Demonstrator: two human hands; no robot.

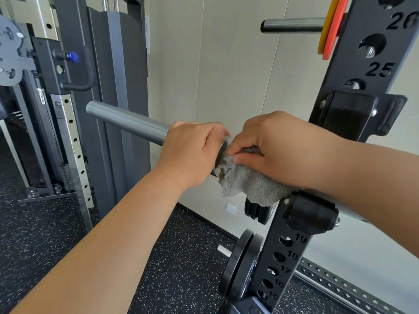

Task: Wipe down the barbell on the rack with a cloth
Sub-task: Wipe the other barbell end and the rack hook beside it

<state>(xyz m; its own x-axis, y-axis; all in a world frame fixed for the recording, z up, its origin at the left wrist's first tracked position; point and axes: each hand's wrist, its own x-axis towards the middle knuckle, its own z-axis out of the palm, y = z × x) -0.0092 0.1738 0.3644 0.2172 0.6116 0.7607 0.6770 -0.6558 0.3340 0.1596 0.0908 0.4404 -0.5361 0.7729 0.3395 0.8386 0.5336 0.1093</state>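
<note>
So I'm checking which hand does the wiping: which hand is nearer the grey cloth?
Right. The right hand presses the grey cloth against the barbell beside the rack upright. The left hand grips the sleeve just beside the cloth.

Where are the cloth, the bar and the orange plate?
cloth (251, 184), head view, on its fuzzy grey middle.
bar (127, 120), head view, on the bare sleeve.
orange plate (335, 26), head view, on its edge.

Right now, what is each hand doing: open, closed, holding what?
Left hand: closed around the barbell sleeve, next to the collar.
Right hand: closed on the grey cloth, pressing it onto the bar.
</note>
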